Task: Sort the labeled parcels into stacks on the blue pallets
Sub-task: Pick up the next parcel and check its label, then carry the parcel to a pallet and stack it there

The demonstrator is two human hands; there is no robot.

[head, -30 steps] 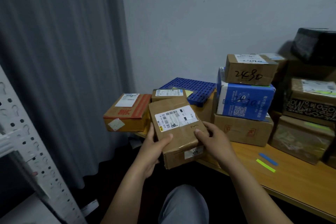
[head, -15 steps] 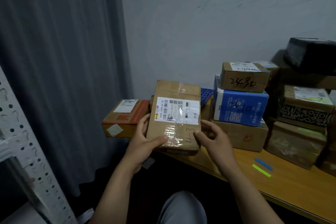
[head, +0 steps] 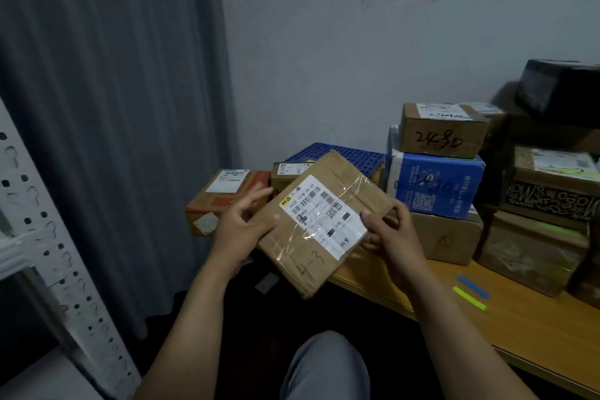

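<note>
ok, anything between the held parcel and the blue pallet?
Only a small labeled box at the blue pallet's near left edge, right behind the held parcel. The pallet top that shows past it is open grid.

Both bare forearms reach up from the bottom of the view and draw in toward each other. The left hand (head: 240,230) grips the left edge of a tilted parcel (head: 324,221), thumb on its top face and fingers (head: 256,196) stretched along the far side. The right hand (head: 393,243) holds the opposite edge, thumb pressed on top and fingers curled underneath.
</note>
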